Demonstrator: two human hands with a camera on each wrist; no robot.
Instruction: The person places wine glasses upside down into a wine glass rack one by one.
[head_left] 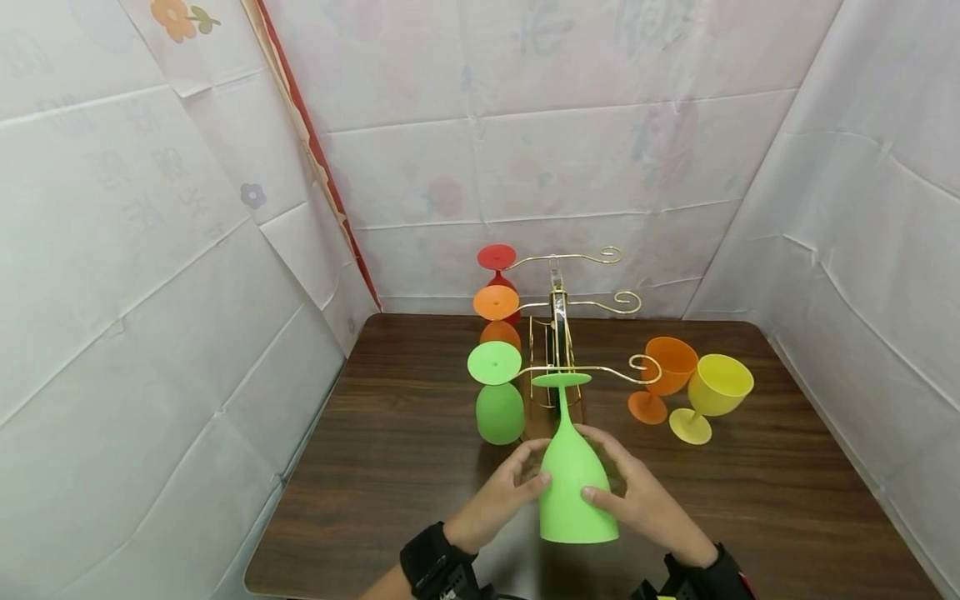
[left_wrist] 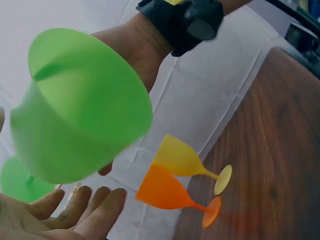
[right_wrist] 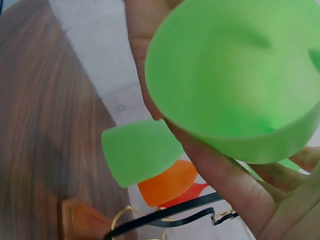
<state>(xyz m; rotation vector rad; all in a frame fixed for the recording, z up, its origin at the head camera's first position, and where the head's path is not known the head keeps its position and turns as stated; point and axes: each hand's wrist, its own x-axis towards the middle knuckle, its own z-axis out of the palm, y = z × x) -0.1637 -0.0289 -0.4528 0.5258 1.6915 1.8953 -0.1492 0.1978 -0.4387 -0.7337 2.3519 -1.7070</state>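
Observation:
In the head view, a green plastic goblet (head_left: 576, 492) hangs upside down between my hands, its foot up near the lowest arm of a gold rack (head_left: 559, 325). My right hand (head_left: 637, 496) grips the bowl from the right, thumb on the near side. On the left, my left hand (head_left: 504, 487) has its thumb at the bowl's side. Its fingers look extended and apart from the bowl in the left wrist view. A second green goblet (head_left: 500, 412), an orange goblet (head_left: 496, 302) and a red goblet (head_left: 497, 257) hang inverted on the rack's left side.
An orange goblet (head_left: 671, 365) and a yellow goblet (head_left: 720, 385) stand upright on the brown wooden table (head_left: 405, 433), right of the rack. Curled gold rack arms (head_left: 626, 304) stick out to the right. White sheets (head_left: 562, 167) enclose the table's back and sides.

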